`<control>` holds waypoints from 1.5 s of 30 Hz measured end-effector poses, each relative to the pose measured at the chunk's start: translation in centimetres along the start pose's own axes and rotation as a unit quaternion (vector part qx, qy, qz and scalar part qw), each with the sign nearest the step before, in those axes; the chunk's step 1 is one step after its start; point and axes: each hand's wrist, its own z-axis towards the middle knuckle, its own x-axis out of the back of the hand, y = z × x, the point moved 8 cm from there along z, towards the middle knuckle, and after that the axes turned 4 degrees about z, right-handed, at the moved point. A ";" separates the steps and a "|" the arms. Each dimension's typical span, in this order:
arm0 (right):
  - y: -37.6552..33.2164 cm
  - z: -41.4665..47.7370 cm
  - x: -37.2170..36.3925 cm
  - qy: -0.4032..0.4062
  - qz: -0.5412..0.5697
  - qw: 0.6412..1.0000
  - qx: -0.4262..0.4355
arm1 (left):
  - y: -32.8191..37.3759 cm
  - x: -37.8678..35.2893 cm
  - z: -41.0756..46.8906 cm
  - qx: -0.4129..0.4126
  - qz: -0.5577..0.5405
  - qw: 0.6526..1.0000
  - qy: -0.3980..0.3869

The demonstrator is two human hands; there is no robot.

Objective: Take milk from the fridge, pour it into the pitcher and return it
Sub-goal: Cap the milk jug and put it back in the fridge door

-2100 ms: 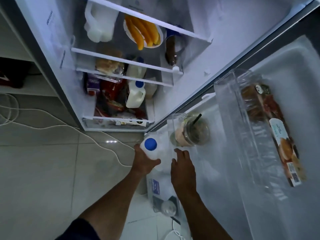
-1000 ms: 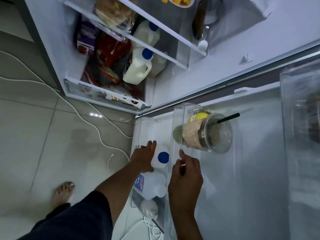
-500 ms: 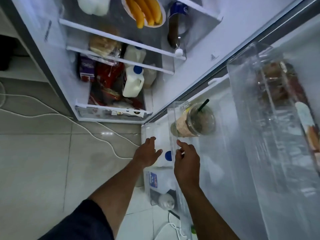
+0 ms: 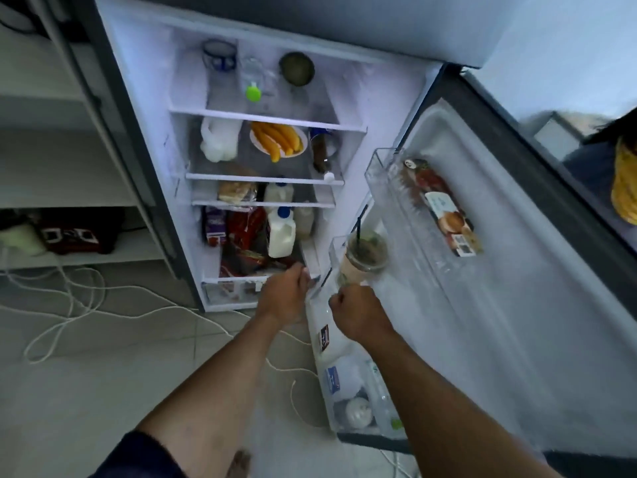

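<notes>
The fridge (image 4: 144, 108) stands open, its door (image 4: 517, 270) swung out to the right. Both hands reach down to the lowest door bin (image 4: 348, 391). The left hand (image 4: 284, 298) is curled with its fingers at the bin's inner end, next to the fridge body; what it grips, if anything, is hidden under the knuckles, so I cannot tell whether it is clamped on something. The right hand (image 4: 358, 313) is a loose fist over the top of the bin, fingers folded in, and whether it holds anything is also unclear. The milk (image 4: 329, 339) sits in that bin between and just below the 2 hands, a white jug with a dark label, its cap hidden. Further back in the bin lies another white container (image 4: 356, 408). Just above the right hand, in the middle bin, sits a clear lidded cup (image 4: 365, 251) with a dark straw. The top bin holds a packet (image 4: 444, 210). Inside the fridge, a second jug (image 4: 281, 232) with a blue cap stands on the bottom level beside red packets (image 4: 246, 232), and a plate of yellow food (image 4: 277, 139) rests on a shelf above. White cables (image 4: 86, 305) trail across the tiled floor (image 4: 86, 391).
</notes>
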 end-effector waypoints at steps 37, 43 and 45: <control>6.4 -22.4 26.0 0.273 -0.027 0.951 0.140 | 24.0 5.2 -19.2 -0.219 0.111 0.963 -0.107; 3.8 -22.8 24.9 0.252 0.052 0.947 0.192 | 20.0 9.6 -18.6 -0.217 0.204 0.953 -0.058; 3.0 -22.6 24.0 0.248 0.084 0.945 0.195 | 18.4 11.2 -18.6 -0.197 0.236 0.950 -0.048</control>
